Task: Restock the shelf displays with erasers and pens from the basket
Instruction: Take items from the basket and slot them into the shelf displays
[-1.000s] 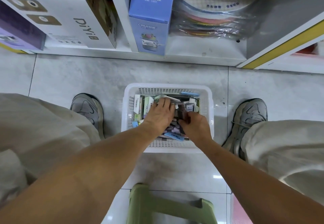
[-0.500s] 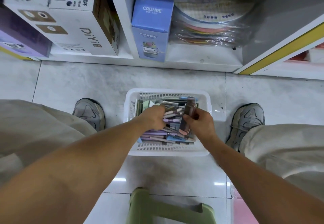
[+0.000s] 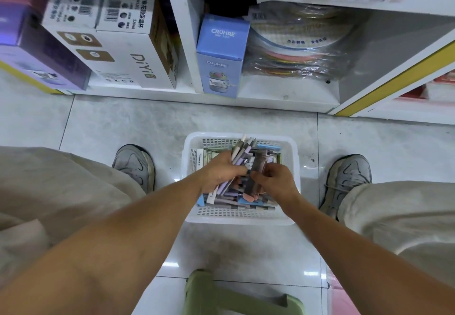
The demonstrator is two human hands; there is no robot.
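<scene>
Pens lifted clear of the basket [image 3: 189,166].
The left hand [image 3: 218,173] had raised a gripped bundle of pens [image 3: 240,152] (previously buried); the right hand [image 3: 275,182] pinched a brown pack [image 3: 256,174] above the stock, ready for shelving.

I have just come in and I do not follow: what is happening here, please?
A person crouches over a white basket on the floor in front of store shelves. The left hand grips a bunch of pens lifted above the basket. The right hand holds a dark flat packet beside it. Nothing has reached the shelves yet.
</scene>
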